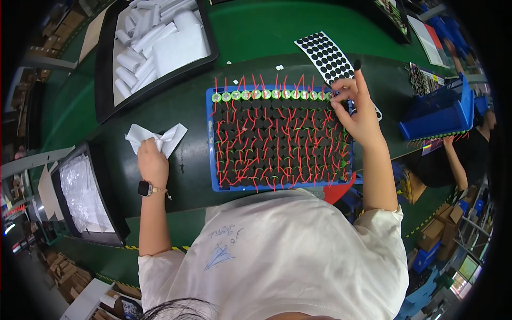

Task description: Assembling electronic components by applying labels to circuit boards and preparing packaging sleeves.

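Left of the blue tray [211, 152], the left hand [153, 159] clutches a crumpled white sheet [173, 136]. At the tray's far-right corner, the right hand [361, 113] curls half-open, a black dot [357, 65] on one fingertip.

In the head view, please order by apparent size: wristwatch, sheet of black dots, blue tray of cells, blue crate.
1. blue tray
2. blue crate
3. sheet of black dots
4. wristwatch

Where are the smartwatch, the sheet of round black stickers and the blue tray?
Smartwatch [144, 188]: head view, on its dark face.
Sheet of round black stickers [324, 56]: head view, near the middle of the sheet.
Blue tray [211, 141]: head view, on its left rim.
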{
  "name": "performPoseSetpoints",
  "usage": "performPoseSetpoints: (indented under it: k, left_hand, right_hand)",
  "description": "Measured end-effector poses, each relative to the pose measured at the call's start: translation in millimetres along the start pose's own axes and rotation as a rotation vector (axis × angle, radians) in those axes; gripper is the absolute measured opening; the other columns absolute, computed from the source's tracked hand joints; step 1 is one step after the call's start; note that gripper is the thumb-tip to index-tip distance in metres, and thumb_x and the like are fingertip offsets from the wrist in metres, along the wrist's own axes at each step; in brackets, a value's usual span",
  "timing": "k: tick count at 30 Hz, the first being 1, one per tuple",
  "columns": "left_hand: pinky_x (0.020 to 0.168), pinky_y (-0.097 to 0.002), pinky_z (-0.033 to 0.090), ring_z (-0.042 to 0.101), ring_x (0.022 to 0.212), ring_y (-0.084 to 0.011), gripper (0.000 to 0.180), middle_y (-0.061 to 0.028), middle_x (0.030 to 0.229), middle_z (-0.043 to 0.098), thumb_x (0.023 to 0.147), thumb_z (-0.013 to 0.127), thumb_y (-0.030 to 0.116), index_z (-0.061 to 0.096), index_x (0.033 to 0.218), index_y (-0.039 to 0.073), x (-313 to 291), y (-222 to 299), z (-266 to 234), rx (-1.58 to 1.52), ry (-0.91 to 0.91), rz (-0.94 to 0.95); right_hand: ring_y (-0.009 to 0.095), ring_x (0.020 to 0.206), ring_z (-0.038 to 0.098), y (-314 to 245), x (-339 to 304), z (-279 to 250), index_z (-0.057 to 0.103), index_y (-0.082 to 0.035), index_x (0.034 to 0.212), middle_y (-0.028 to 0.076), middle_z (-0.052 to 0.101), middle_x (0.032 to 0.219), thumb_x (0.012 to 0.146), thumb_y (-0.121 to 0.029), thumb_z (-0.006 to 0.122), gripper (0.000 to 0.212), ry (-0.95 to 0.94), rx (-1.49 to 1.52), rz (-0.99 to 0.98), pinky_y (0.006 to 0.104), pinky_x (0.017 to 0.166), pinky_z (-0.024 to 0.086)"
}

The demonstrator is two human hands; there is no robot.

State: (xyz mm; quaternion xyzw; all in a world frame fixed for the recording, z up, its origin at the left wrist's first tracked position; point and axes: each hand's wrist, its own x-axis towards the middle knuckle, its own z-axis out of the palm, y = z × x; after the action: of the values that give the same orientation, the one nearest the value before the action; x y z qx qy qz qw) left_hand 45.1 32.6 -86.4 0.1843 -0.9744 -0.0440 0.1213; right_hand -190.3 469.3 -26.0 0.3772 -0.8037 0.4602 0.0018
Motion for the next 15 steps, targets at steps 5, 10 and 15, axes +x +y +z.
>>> performPoseSetpoints:
  k: [5,10,15]
  left_hand:
    - [0.080,-0.0505,0.046,0.055,0.091,-0.0455,0.028,-0.0241,0.099,0.058,0.076,0.055,-0.010,0.053,0.104,-0.004,3,-1,-4,-0.002,-0.023,0.031]
    - [0.079,-0.0507,0.046,0.055,0.091,-0.0450,0.028,-0.0241,0.098,0.058,0.075,0.054,-0.011,0.052,0.102,-0.004,5,1,-6,0.003,-0.048,0.069]
    - [0.079,-0.0509,0.046,0.055,0.090,-0.0448,0.026,-0.0234,0.095,0.057,0.075,0.053,-0.011,0.052,0.100,-0.004,3,4,-6,0.029,-0.008,0.060]
  right_hand:
    - [0.017,0.089,0.063,-8,0,-3,0.011,-0.011,0.155,0.016,0.057,0.117,0.082,0.014,0.058,0.090,-0.049,-0.068,-0.125,0.0313,0.086,0.050]
    - [0.019,0.081,0.068,-17,16,-1,0.028,-0.010,0.151,0.010,0.064,0.111,0.082,0.005,0.063,0.079,0.077,-0.113,0.064,0.0329,0.075,0.053]
    - [0.021,0.086,0.069,-42,22,0,0.029,-0.006,0.150,0.012,0.065,0.112,0.080,-0.002,0.068,0.080,0.022,-0.297,0.124,0.0314,0.079,0.052]
